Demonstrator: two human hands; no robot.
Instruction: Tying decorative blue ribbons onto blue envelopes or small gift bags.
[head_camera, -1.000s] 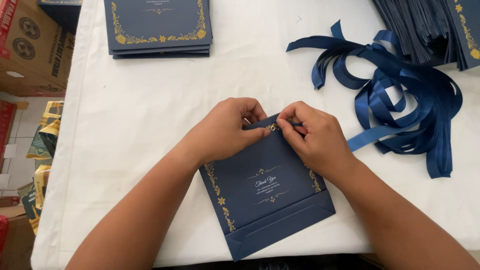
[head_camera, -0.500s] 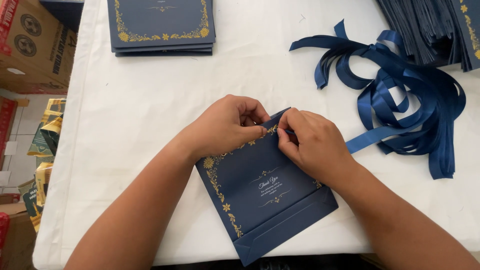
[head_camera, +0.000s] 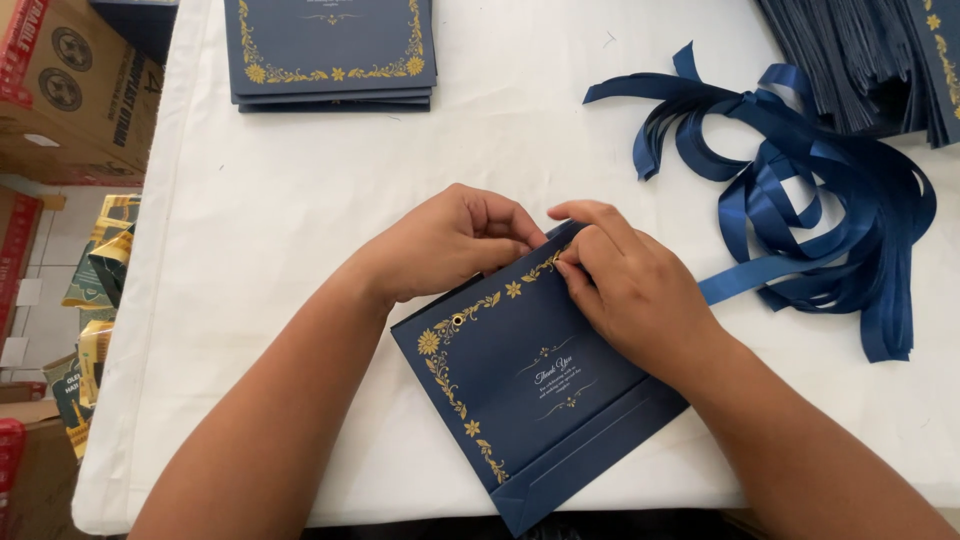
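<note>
A flat navy paper gift bag (head_camera: 520, 380) with gold floral borders lies tilted on the white table (head_camera: 300, 220). My left hand (head_camera: 455, 245) grips the bag's top edge from behind, fingers curled over it. My right hand (head_camera: 630, 290) pinches the top edge near its right eyelet, where the end of a navy ribbon (head_camera: 745, 280) runs under the fingers. The left eyelet (head_camera: 458, 320) shows as a small hole with nothing through it.
A pile of loose navy ribbons (head_camera: 810, 190) lies at the right. A stack of flat navy bags (head_camera: 330, 50) sits at the far edge, and another fanned stack (head_camera: 870, 60) at the far right. Cardboard boxes (head_camera: 70, 90) and packets stand left of the table.
My left hand has slid up and back along the top edge, uncovering the bag's left corner and eyelet. The bag has rotated slightly and shifted toward me.
</note>
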